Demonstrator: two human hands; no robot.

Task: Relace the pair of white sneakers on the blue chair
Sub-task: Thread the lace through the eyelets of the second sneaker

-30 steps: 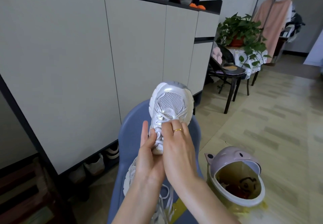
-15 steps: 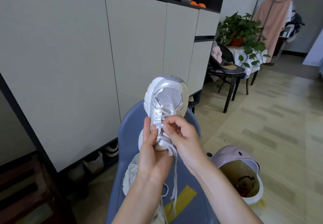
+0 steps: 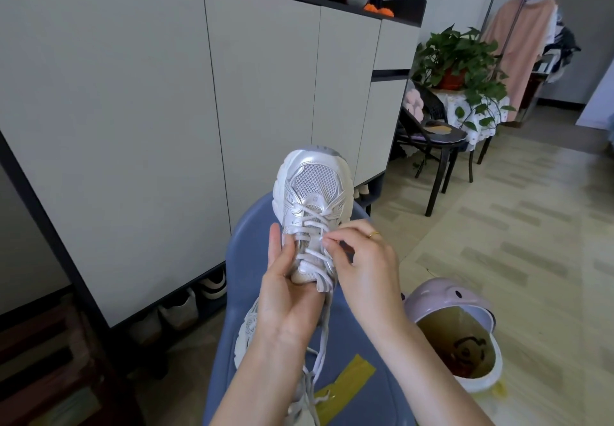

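So the left hand (image 3: 285,296) is wrapped around the heel end of one white sneaker (image 3: 310,203), thumb up along its side, holding it toe-up over the blue chair (image 3: 247,252) pretty much dead center of the view. The right hand (image 3: 362,259), with a gold ring (image 3: 373,235) on one finger, has its fingertips pinched on the white lace (image 3: 314,226) about halfway up the eyelets, right at the sneaker's 3 o'clock side. Lace is crossed through the upper rows near the toe, and loose ends hang down from under the tongue toward 6 o'clock, trailing over the seat. The second sneaker (image 3: 246,336) is lying on the chair at roughly 7 o'clock from the held one, mostly hidden behind the left forearm, so I can't tell how its laces are doing. There's a strip of yellow tape (image 3: 345,382) stuck on the seat down at 6 o'clock. A little pink bin (image 3: 445,296) with its lid flipped open sits on the floor at 4 o'clock, just beside the chair. Off at 10 o'clock is a big grey cabinet (image 3: 133,110) with shoes tucked underneath, and at 2 o'clock a potted plant (image 3: 458,56) on a small table next to a dark chair (image 3: 438,139).
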